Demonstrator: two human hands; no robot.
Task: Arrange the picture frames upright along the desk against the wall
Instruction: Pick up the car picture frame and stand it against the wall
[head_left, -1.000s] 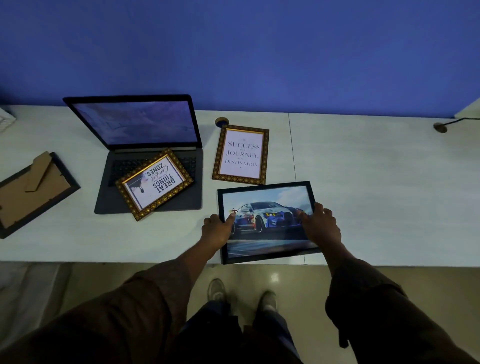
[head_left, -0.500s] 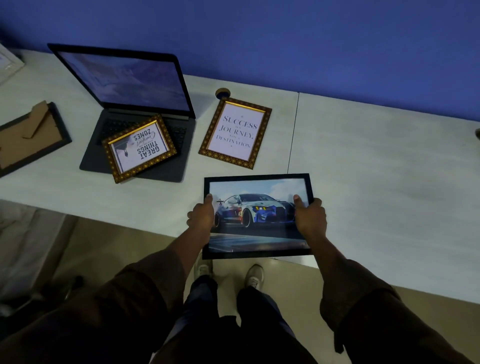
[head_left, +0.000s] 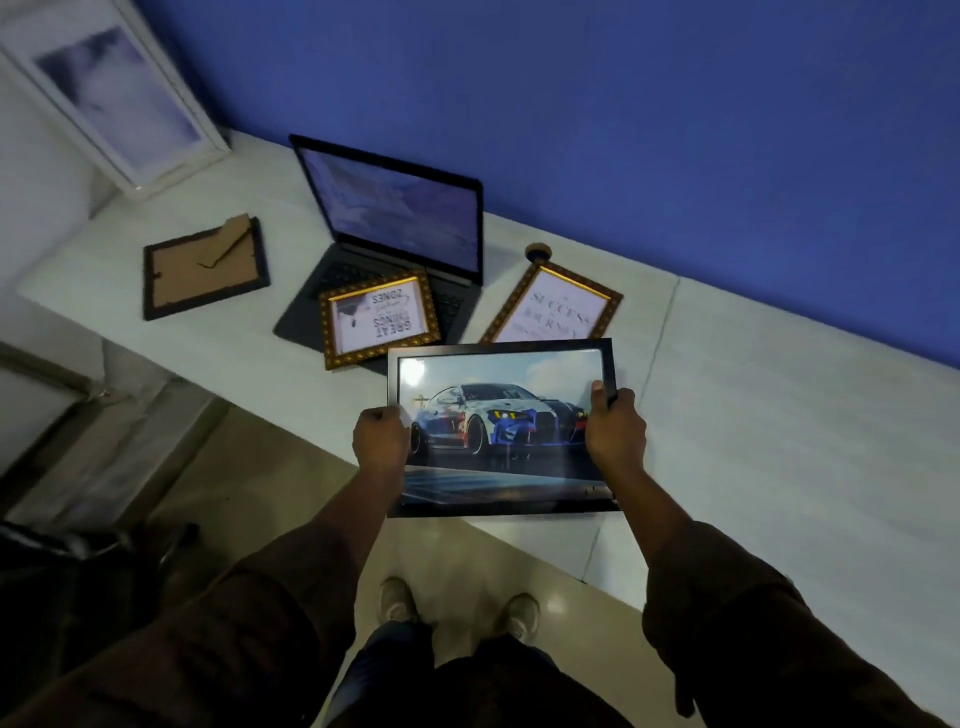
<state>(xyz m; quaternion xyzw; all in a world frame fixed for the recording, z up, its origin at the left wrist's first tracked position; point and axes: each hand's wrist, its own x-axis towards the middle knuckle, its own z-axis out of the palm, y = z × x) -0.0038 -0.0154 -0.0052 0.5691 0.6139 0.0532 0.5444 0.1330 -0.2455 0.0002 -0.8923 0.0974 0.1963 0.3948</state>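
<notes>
Head view shows the black-framed glossy car print (head_left: 501, 428) now lifted clear of the white desk (head_left: 779, 441); a second ago it lay flat near the desk's front edge with both hands pressed on its sides. It hangs partly over the front edge and the floor, its face tilted up toward the camera. The left hand (head_left: 381, 441) is closed around the left side and the right hand (head_left: 615, 434) around the right side, thumb laid on the glass. So the pick-up looks done, and carrying it to the blue wall (head_left: 675, 130) and standing it up is what remains.

The print is a wide rectangle with a thin dark moulding, and its glass catches a bright glare at the upper left corner. Beyond the left hand, a gold-bordered quote frame (head_left: 378, 318) lies across the keyboard of an open grey laptop (head_left: 400, 228). Just past the held frame, between the hands, a second gold-bordered text frame (head_left: 558, 309) lies flat. Far off to the left of the left hand, a dark frame (head_left: 205, 267) lies face down with its cardboard back showing.
</notes>
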